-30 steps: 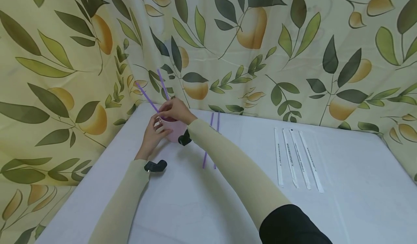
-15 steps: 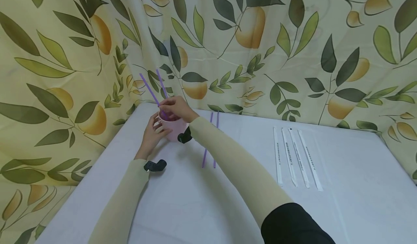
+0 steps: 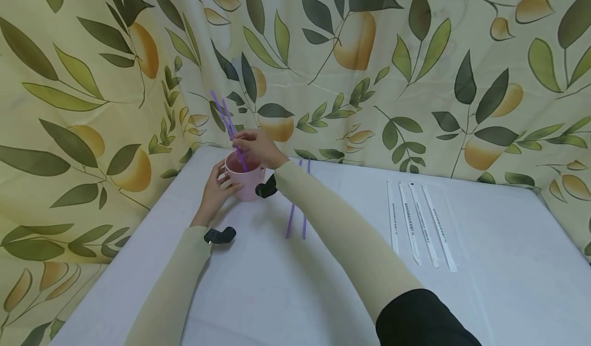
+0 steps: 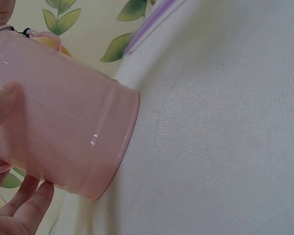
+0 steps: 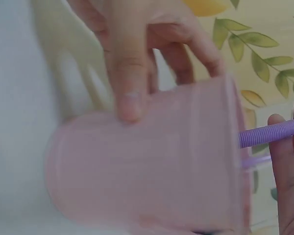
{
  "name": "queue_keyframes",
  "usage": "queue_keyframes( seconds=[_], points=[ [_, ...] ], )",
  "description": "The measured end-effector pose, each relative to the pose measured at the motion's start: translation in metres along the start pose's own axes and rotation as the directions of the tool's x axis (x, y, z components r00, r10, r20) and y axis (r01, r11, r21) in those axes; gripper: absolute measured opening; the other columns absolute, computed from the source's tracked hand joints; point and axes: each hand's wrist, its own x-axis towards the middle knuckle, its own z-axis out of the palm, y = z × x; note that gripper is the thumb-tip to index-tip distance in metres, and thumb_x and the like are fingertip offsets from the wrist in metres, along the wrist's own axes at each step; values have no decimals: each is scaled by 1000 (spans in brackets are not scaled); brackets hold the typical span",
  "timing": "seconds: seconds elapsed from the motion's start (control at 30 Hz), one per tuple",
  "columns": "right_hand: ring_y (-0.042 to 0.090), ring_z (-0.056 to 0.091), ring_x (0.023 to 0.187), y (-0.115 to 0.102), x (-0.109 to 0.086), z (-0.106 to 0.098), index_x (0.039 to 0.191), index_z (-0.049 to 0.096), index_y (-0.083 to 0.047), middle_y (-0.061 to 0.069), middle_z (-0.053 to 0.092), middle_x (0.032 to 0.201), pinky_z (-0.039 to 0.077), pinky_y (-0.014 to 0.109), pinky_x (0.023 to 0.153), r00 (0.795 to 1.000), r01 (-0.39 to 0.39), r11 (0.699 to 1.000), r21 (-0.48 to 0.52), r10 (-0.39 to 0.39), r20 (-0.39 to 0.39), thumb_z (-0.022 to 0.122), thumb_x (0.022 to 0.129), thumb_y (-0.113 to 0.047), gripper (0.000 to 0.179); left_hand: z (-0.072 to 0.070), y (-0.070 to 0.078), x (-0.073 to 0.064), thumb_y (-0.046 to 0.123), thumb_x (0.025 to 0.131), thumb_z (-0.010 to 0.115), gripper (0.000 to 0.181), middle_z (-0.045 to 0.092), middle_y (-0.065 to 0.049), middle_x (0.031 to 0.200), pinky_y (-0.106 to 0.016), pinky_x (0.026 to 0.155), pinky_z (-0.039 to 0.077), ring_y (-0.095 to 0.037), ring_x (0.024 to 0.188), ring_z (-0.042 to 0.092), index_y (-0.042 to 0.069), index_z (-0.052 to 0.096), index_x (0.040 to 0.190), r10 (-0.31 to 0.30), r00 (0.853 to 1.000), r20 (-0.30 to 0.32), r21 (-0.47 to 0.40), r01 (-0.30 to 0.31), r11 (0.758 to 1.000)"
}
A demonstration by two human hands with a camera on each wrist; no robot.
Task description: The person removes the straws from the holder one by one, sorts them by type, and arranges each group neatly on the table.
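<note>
A small pink bucket stands upright at the back left of the table. My left hand grips its left side; in the left wrist view the thumb lies on the pink wall and fingers wrap beneath a loop handle. Two purple straws lean up from the bucket's mouth. My right hand, over the right rim, pinches one purple straw. The right wrist view shows fingertips at the ribbed straw just outside the rim, with a thinner-looking second straw beside it.
Two more purple straws lie on the white table, partly hidden by the right forearm. Several white paper-wrapped straws lie in a row at the right. A patterned curtain hangs behind the table.
My right hand has risen and shifted right, uncovering the bucket's mouth. The pinched straw has swung upright toward the other straw. My left hand has stayed on the bucket.
</note>
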Motion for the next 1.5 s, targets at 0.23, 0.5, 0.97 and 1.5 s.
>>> queue_keyframes(
  seconds=[0.23,0.5,0.97,1.5],
  points=[
    [32,65,92,-14,2,-19,117,60,4,24,63,113,59,44,86,996,35,994,99,-28,-80,58,93,-12,29,1,-21,13,17,82,72,85,27,-14,152,-46,111,41,-37,137,34,24,20,149,31,999,-11,1,-31,1000],
    [22,66,80,-32,-4,-43,116,60,4,11,64,95,56,51,87,991,75,983,167,-55,-120,57,93,-11,27,3,-24,13,13,82,72,86,28,-15,151,-45,110,42,-37,136,36,21,20,149,55,998,-20,11,-55,998],
    [15,65,75,-42,-31,-89,113,60,3,1,65,85,59,44,81,965,128,974,189,-78,-250,57,92,-11,25,5,-24,14,14,82,72,87,27,-14,152,-45,110,43,-36,136,35,23,18,150,33,999,-24,31,-33,999],
    [15,66,80,-10,-94,-120,116,58,1,2,62,93,58,44,86,967,-30,992,124,60,-248,53,95,-13,26,2,-3,-1,6,83,70,86,27,-21,150,-46,110,41,-40,136,35,15,18,150,27,1000,-4,-14,-27,1000]
  ],
)
